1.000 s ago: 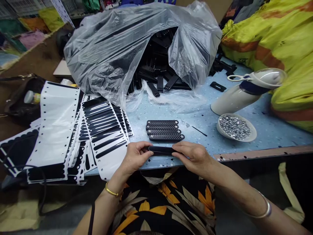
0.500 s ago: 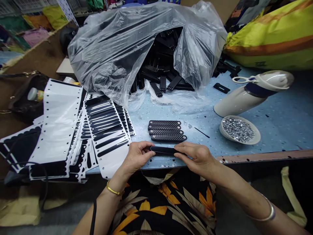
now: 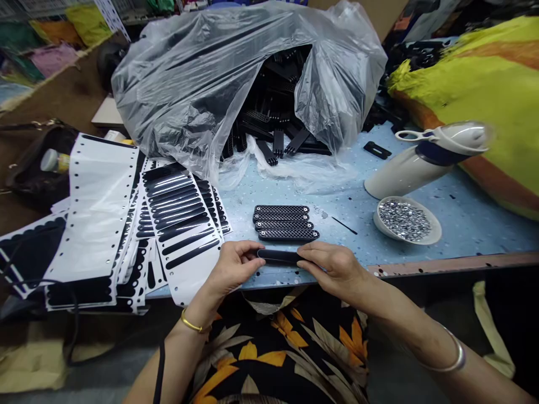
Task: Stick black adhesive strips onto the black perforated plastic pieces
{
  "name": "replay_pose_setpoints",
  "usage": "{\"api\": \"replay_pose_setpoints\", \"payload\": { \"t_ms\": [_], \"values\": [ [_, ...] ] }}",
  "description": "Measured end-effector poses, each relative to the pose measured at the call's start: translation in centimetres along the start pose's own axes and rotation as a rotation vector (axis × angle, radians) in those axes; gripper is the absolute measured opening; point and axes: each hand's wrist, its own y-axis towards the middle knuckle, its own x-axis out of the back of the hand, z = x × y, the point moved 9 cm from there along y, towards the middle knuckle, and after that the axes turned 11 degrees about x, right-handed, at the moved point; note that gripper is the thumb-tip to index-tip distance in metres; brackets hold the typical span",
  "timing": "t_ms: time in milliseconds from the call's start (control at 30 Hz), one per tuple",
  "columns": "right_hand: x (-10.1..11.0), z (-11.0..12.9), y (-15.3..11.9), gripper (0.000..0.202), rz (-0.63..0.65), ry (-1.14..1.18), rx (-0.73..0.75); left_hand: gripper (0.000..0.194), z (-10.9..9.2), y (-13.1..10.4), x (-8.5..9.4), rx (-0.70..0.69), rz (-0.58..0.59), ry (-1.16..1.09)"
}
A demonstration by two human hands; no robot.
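Head cam: both hands are closed on one black bar [image 3: 278, 256], so no free hand right now. Left hand [image 3: 236, 266] pinches one end between thumb and fingers, right hand [image 3: 332, 269] has the other. It's near the front edge of the table [image 3: 484, 224], just on the person's side of a row of four textured bars [image 3: 286, 223]. Can't tell if it touches the tabletop, or if its smooth face is a separate layer.

What could go wrong, imo: it's a fingertip grip at the ends, so if one side slips or pushes harder, the bar could twist or pop out, and that close to the edge it might land in the lap. If that smooth face is a sticker, uneven thumb pressure could leave it crooked. Fingers sit near the row too, so a careless push forward would scatter it.

Other stuff I'd watch: the bowl [image 3: 435, 233] is full of shiny bits [image 3: 404, 219], and a wide swing of the right arm could spill them. Bottle [image 3: 402, 174] is just behind it, so knocking that might tip both. On the other side, the sheets [image 3: 183, 219] reach the table edge near the left wrist, so a sleepy forearm could drag them off.
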Motion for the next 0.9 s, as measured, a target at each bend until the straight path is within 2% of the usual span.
{"api": "replay_pose_setpoints", "payload": {
  "t_ms": [167,400,633,900],
  "values": [
    [-0.06,0.07,0.01,0.018,0.009,-0.016,0.003,0.025,-0.26,0.46,0.15,0.041,-0.015,-0.120],
    [-0.10,-0.03,-0.06,0.017,0.012,-0.017,-0.011,0.013,0.00,0.84,0.09,0.074,-0.074,-0.076],
    [-0.39,-0.23,-0.29,0.020,0.020,-0.001,-0.037,0.018,-0.07,0.48,0.11,0.022,-0.064,-0.011],
    [0.08,-0.45,-0.07,0.017,0.034,0.040,-0.076,0.021,-0.33,0.21,0.16,-0.118,-0.078,0.065]
  ]
}}
